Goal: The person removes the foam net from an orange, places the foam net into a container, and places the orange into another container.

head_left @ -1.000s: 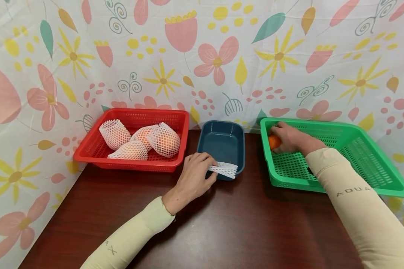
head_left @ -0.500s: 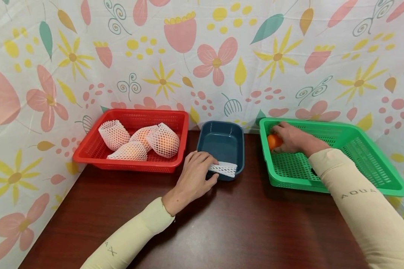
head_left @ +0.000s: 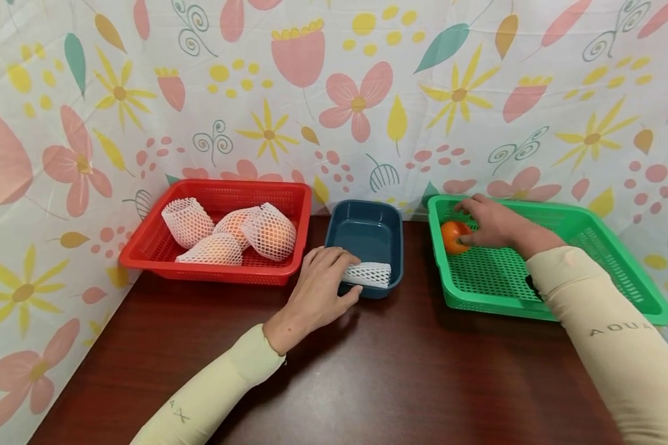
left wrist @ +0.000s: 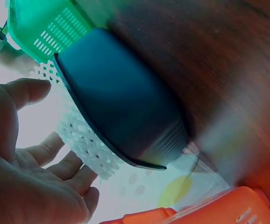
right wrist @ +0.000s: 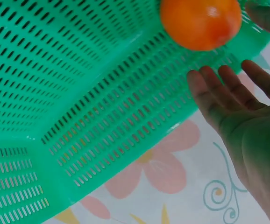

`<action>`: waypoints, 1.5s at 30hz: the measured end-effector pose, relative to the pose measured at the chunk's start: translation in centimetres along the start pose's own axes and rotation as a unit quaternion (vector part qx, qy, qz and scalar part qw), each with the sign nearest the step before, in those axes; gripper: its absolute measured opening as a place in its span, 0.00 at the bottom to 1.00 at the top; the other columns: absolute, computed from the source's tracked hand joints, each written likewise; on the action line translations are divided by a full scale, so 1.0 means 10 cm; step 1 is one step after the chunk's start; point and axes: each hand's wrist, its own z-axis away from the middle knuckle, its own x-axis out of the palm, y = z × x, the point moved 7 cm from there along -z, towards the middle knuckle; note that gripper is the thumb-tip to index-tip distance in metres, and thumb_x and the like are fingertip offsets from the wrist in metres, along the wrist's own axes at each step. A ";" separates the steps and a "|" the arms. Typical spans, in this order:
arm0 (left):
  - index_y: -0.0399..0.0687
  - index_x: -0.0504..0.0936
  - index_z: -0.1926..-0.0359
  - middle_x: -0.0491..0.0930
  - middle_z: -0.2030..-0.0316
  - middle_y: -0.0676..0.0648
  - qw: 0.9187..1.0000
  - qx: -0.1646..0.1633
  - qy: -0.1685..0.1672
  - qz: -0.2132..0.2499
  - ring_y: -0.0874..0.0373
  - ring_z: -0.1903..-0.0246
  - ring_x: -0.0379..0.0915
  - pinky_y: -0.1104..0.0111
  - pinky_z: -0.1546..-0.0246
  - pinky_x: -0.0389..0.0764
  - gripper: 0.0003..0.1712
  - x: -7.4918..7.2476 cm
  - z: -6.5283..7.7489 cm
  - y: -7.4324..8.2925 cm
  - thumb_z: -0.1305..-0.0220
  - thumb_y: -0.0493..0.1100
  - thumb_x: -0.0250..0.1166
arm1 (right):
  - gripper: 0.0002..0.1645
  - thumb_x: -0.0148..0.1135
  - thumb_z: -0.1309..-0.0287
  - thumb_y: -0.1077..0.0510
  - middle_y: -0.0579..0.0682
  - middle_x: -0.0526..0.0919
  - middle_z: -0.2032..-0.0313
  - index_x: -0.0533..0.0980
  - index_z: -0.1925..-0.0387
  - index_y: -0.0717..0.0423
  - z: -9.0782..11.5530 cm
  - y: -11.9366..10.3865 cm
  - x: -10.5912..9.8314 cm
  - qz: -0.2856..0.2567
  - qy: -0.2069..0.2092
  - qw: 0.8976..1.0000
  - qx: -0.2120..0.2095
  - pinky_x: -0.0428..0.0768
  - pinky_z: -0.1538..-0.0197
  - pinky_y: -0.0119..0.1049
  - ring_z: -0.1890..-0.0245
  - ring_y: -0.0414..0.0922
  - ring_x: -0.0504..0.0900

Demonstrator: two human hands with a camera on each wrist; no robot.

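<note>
In the head view my left hand [head_left: 320, 287] is at the near left corner of the dark blue tray [head_left: 399, 238]. A white foam net sleeve [head_left: 373, 274] shows between its thumb and fingertips, lying across the tray's near end. In the left wrist view, that net [left wrist: 83, 135] spans from the thumb tip to the fingers, overlapping the tray's rim. My right hand [head_left: 492, 224] is inside the green basket [head_left: 448, 290], its fingers spread and nothing in them. Beside it, at the basket's left end, lies a round, shiny orange-red fruit [head_left: 454, 238]. The right wrist view shows a gap between fruit and fingers.
Left of the tray stands a red basket [head_left: 228, 273] with several round fruits in white foam nets [head_left: 271, 232]. A small dark thing [head_left: 531, 285] shows in the green basket beside the right sleeve. A floral cloth [head_left: 362, 123] hangs behind the brown table [head_left: 395, 377].
My right hand has let go of the orange-red fruit and drawn back to the right, its fingers opening. The left hand has barely moved; the net's visible end has spread and lifted slightly.
</note>
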 end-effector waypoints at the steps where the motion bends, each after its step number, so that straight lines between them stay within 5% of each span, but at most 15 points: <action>1: 0.53 0.82 0.39 0.80 0.43 0.51 1.000 0.001 0.002 -0.001 0.55 0.38 0.71 0.53 0.26 0.60 0.26 -0.01 0.00 0.00 0.36 0.51 0.75 | 0.39 0.76 0.40 0.57 0.72 0.71 0.39 0.70 0.34 0.69 0.01 -0.01 -0.02 -0.003 0.000 1.000 -0.001 0.78 0.44 0.65 0.43 0.66 0.76; 16: 0.52 0.82 0.39 0.78 0.41 0.51 1.000 -0.010 0.011 0.020 0.56 0.37 0.71 0.52 0.27 0.60 0.26 -0.23 0.00 -0.04 0.36 0.50 0.75 | 0.33 0.72 0.34 0.59 0.70 0.79 0.40 0.70 0.34 0.67 0.08 -0.21 -0.26 -0.054 0.047 0.997 -0.013 0.79 0.42 0.65 0.42 0.67 0.79; 19: 0.52 0.82 0.39 0.78 0.41 0.51 1.000 -0.012 0.009 0.026 0.55 0.37 0.71 0.51 0.27 0.59 0.25 -0.27 0.00 -0.05 0.35 0.49 0.74 | 0.36 0.73 0.36 0.62 0.69 0.79 0.40 0.70 0.31 0.65 0.09 -0.30 -0.34 -0.058 0.075 0.995 -0.036 0.82 0.45 0.63 0.44 0.66 0.82; 27: 0.53 0.82 0.41 0.78 0.42 0.52 0.999 -0.021 0.009 0.045 0.54 0.38 0.70 0.51 0.29 0.60 0.22 -0.38 -0.03 -0.07 0.34 0.48 0.74 | 0.31 0.70 0.32 0.61 0.66 0.77 0.38 0.71 0.33 0.66 0.22 -0.43 -0.53 -0.123 0.120 0.985 -0.019 0.79 0.41 0.65 0.40 0.65 0.78; 36: 0.52 0.82 0.42 0.79 0.43 0.51 0.996 -0.043 0.034 0.076 0.55 0.38 0.71 0.48 0.31 0.62 0.21 -0.61 -0.04 -0.19 0.34 0.47 0.74 | 0.29 0.73 0.35 0.62 0.62 0.81 0.43 0.74 0.37 0.65 0.30 -0.62 -0.55 -0.138 0.168 0.974 -0.055 0.80 0.43 0.63 0.44 0.61 0.80; 38: 0.52 0.82 0.41 0.79 0.44 0.51 0.995 -0.050 0.044 0.076 0.56 0.39 0.71 0.48 0.32 0.63 0.22 -0.66 -0.04 -0.21 0.34 0.47 0.74 | 0.29 0.74 0.36 0.63 0.60 0.82 0.44 0.75 0.35 0.63 0.31 -0.67 -0.55 -0.141 0.176 0.972 -0.064 0.82 0.44 0.59 0.45 0.59 0.81; 41: 0.52 0.83 0.41 0.80 0.44 0.50 0.994 -0.061 0.058 0.073 0.55 0.40 0.72 0.47 0.33 0.64 0.22 -0.73 -0.04 -0.24 0.35 0.46 0.73 | 0.30 0.74 0.36 0.64 0.57 0.83 0.44 0.76 0.34 0.61 0.34 -0.72 -0.54 -0.150 0.187 0.968 -0.075 0.85 0.44 0.41 0.47 0.54 0.82; 45: 0.51 0.82 0.41 0.81 0.43 0.49 0.993 -0.073 0.069 0.069 0.53 0.39 0.73 0.46 0.33 0.65 0.22 -0.79 -0.05 -0.28 0.35 0.46 0.73 | 0.29 0.74 0.37 0.66 0.56 0.84 0.44 0.77 0.35 0.60 0.40 -0.76 -0.54 -0.168 0.203 0.961 -0.080 0.77 0.48 0.19 0.49 0.40 0.82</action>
